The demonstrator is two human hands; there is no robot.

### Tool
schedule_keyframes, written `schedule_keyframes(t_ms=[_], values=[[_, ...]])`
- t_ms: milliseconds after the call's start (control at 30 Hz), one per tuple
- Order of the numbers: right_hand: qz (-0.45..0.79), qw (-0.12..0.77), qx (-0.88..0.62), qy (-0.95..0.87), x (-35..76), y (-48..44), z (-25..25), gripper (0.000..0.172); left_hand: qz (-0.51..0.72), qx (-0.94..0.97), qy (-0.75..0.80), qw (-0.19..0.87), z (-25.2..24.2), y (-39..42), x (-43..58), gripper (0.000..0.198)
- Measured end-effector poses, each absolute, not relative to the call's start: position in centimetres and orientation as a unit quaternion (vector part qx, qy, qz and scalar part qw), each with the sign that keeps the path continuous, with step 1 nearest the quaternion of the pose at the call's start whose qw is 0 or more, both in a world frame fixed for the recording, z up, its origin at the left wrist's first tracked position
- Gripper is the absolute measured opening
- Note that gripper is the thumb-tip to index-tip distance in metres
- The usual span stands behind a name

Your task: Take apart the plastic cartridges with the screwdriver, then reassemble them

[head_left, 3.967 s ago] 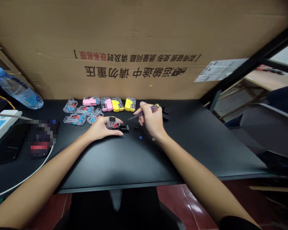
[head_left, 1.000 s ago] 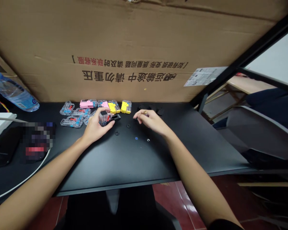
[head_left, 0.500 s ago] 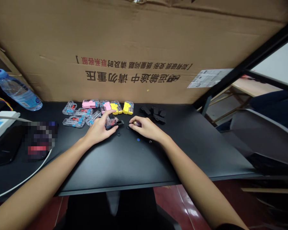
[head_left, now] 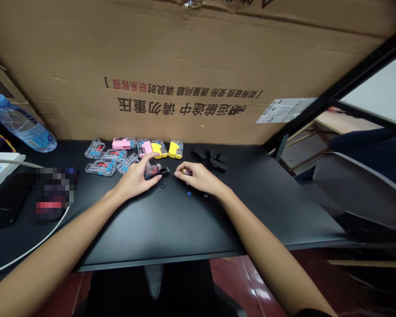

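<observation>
Four clear cases [head_left: 181,149] at 11 o'clock sport pink or yellow inserts [head_left: 173,149], left hand [head_left: 135,179] pinching another case [head_left: 152,170], right hand [head_left: 198,177] curled around a gold-capped tool [head_left: 185,171].

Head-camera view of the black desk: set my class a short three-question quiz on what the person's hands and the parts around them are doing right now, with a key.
1. Which hand grips the clear plastic case?
2. True or false: in this view, the black plastic pieces lie to the right of the yellow pieces.
3. Fill in the colour: the small round piece on the desk just below the right hand, which holds a gold-tipped tool, is ___.

Key: 1. The left hand. 2. True. 3. Blue.
</observation>
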State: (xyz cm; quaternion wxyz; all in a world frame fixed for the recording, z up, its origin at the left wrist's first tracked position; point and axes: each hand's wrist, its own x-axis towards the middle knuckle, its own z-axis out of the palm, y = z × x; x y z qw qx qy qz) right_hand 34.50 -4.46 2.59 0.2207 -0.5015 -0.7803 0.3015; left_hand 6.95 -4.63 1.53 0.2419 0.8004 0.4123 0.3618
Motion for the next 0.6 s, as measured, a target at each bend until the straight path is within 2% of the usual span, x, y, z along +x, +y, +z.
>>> schedule_keyframes(t_ms=[267,433,533,600], values=[[0.306,0.222,-0.486,-0.788,34.2,-4.2,1.9,0.024,0.365,0.799,0.412,0.243,1.4,-4.6,7.0,0.063],[0.227,0.24,-0.525,-0.784,34.0,-4.0,1.4,0.011,0.37,0.799,0.418,0.226,1.3,-4.6,6.9,0.063],[0.198,0.24,-0.534,-0.786,33.8,-4.3,1.5,0.016,0.374,0.798,0.415,0.227,1.3,-4.6,7.0,0.063],[0.207,0.241,-0.509,-0.8,33.3,-4.8,1.8,0.013,0.376,0.798,0.414,0.228,1.3,-4.6,7.0,0.063]])
